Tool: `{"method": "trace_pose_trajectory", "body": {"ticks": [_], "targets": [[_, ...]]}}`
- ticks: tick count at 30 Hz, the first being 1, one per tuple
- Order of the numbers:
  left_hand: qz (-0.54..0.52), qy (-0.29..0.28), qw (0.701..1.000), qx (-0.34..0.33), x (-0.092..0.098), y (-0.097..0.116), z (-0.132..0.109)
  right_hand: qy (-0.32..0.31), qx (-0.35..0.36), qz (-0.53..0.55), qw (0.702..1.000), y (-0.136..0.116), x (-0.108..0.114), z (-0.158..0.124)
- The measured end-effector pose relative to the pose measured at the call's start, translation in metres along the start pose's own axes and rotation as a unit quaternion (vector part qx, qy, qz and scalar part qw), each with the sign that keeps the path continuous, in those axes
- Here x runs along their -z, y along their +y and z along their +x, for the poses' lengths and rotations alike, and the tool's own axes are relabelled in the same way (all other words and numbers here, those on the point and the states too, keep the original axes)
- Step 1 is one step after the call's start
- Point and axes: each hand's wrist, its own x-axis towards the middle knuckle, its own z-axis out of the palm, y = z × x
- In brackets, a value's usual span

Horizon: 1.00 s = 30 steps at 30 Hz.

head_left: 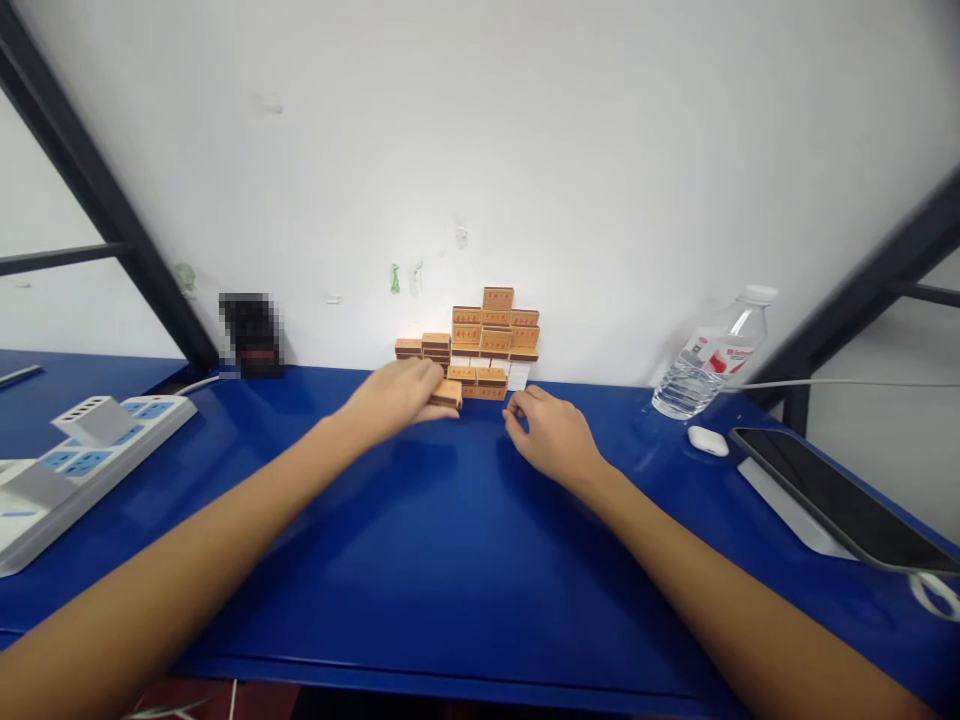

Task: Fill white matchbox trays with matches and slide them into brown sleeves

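A stepped stack of orange-brown matchboxes [496, 339] stands against the wall at the back of the blue table, several boxes wide. My left hand [397, 392] is just in front of the stack's left side, closed on a matchbox [447, 393] between thumb and fingers. It covers part of the lower left boxes. To the right of the stack's foot, my right hand [553, 430] rests low over the table. Its fingers are curled together near the thumb, with nothing visible in them. Some boxes in the middle and lower right show white sides.
On the left lies a white power strip [112, 450] with plugs in it. A black pixelated object [253, 335] stands by the wall. At right are a water bottle [709, 355], a white earbud case [707, 441] and a phone [840, 495]. Dark metal bars slant along both sides.
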Motion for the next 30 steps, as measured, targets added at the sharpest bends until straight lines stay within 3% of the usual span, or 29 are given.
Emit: {"method": "trace_pose_trajectory", "body": {"ticks": [4,7,11,13,17,23,30], "targets": [[-0.032,-0.037,0.999,-0.024,-0.019,0.041,-0.012,-0.003,-0.003,0.009,1.0,0.0,0.0,-0.001],[-0.056,-0.052,0.997,-0.029,-0.024,0.052,-0.013,0.004,0.0,0.021,1.0,0.0,-0.001,-0.001],[-0.088,-0.035,0.995,-0.008,-0.011,0.041,-0.013,0.007,0.004,0.039,0.999,0.001,-0.003,0.0],[-0.123,-0.031,0.991,0.036,0.001,0.028,-0.016,0.005,0.014,0.072,0.997,0.001,-0.002,0.0],[-0.22,-0.076,0.968,0.092,0.013,0.002,-0.027,-0.028,0.097,0.209,0.973,-0.003,0.001,-0.004],[-0.344,-0.063,0.931,0.105,-0.008,-0.001,-0.046,-0.061,0.161,0.255,0.952,-0.009,-0.003,-0.01],[-0.424,-0.061,0.893,0.136,-0.024,0.003,-0.049,-0.077,0.159,0.269,0.947,-0.006,-0.007,-0.009]]}}
